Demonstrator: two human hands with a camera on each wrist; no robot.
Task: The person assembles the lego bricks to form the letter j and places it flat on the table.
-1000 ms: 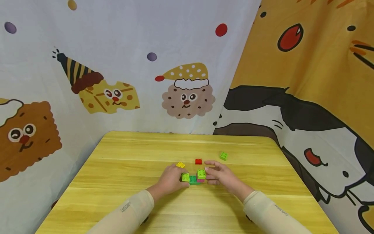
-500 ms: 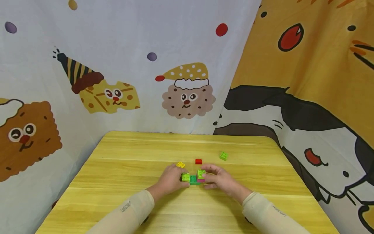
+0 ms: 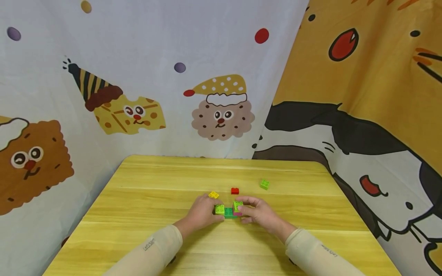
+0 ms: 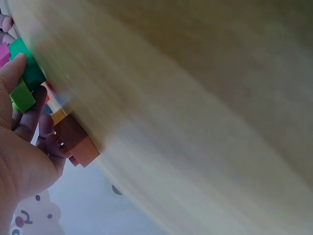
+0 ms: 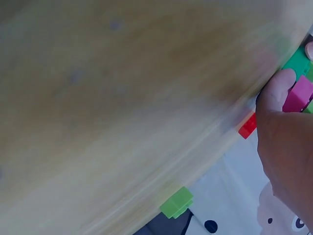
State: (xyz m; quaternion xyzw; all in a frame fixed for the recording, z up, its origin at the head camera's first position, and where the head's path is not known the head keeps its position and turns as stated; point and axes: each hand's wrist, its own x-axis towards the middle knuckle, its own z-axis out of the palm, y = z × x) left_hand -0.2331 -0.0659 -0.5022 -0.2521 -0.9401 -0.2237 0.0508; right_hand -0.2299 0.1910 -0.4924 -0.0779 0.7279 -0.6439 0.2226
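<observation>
A long dark green building brick (image 3: 228,212) lies on the table between the hands. A lime green brick (image 3: 219,209) is on its left end; a pink brick (image 5: 298,94) with another lime green brick (image 3: 238,206) on top stands at its right end. My left hand (image 3: 201,211) grips the left end, thumb in front and fingers behind. My right hand (image 3: 257,210) pinches the pink and lime stack between thumb and fingers. In the left wrist view, a brown brick (image 4: 77,139) stands right by the left hand's outer fingers; the hand hides it in the head view.
Beyond the hands lie a yellow brick (image 3: 213,195), a red brick (image 3: 235,191) and, farther right, a loose lime green brick (image 3: 264,184). The wooden table (image 3: 165,176) ends at a printed cloth backdrop (image 3: 145,76).
My right hand has moved left and its fingers have closed round the pink and lime stack. My left hand has kept its grip in place.
</observation>
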